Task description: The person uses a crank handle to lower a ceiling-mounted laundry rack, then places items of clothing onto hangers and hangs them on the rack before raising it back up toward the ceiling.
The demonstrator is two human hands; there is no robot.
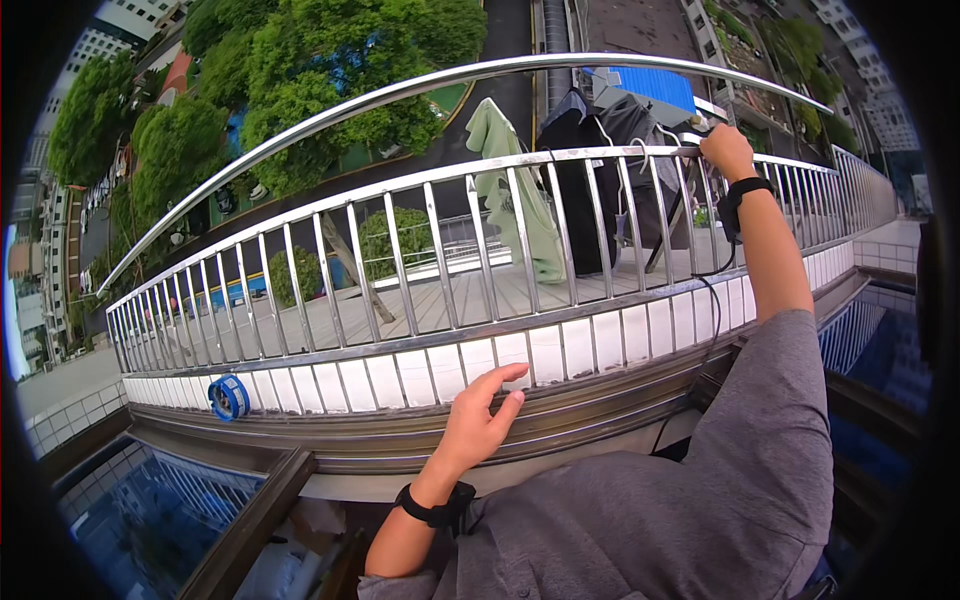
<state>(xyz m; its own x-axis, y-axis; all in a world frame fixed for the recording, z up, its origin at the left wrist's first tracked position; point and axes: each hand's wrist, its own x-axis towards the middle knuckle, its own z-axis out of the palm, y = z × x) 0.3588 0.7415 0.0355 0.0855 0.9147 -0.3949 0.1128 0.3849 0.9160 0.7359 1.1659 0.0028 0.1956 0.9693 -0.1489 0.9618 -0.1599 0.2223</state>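
Note:
My right hand [726, 152] is curled over the top bar of a stainless-steel railing [360, 196], beside some hanger hooks; the hand hides its own fingertips. Lower down, my left hand [480, 420] is held over the white tiled ledge [442, 373] and window track, thumb and forefinger apart, holding nothing. Beyond the bars hang a light green garment [517, 217], a black garment [577, 187] and a dark grey garment [637, 180]. A white hanger hook [642, 150] loops over the top bar near the grey one.
A blue ring-shaped object [229, 397] rests against the tiled ledge at left. Brown window tracks [390, 442] run below the ledge, with window panes [165, 510] either side. An outer metal rail [450, 77] curves beyond the garments. A black cable [716, 315] trails from my right wrist.

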